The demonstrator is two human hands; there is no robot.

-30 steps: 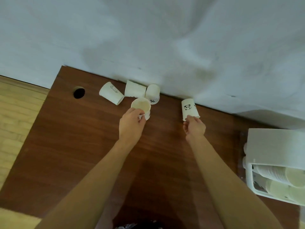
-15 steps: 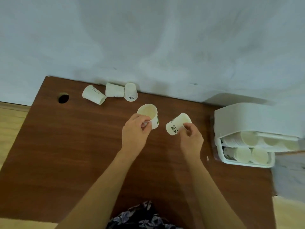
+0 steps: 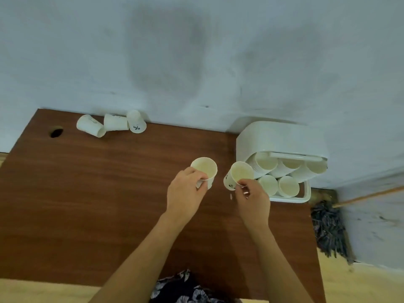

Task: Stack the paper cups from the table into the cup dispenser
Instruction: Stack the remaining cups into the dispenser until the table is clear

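Observation:
My left hand point(image 3: 185, 191) grips a white paper cup point(image 3: 205, 169) above the brown table point(image 3: 98, 193), its mouth facing me. My right hand point(image 3: 252, 197) pinches a second paper cup point(image 3: 239, 174) with a small black print, tilted with its mouth towards me, just left of the white cup dispenser point(image 3: 279, 138). Stacks of cups lie inside the dispenser's open front, mouths outward. Three more paper cups lie on their sides at the table's far left by the wall: one point(image 3: 90, 126), one point(image 3: 115, 122), and one with a percent mark point(image 3: 136, 122).
A round cable hole point(image 3: 56, 131) is in the table's far left corner. A grey wall runs along the table's back. A mop head point(image 3: 328, 226) with a wooden handle lies on the floor to the right of the table.
Both hands have carried their cups rightwards towards the dispenser. The right-hand cup has turned so its mouth faces me. The view has shifted right.

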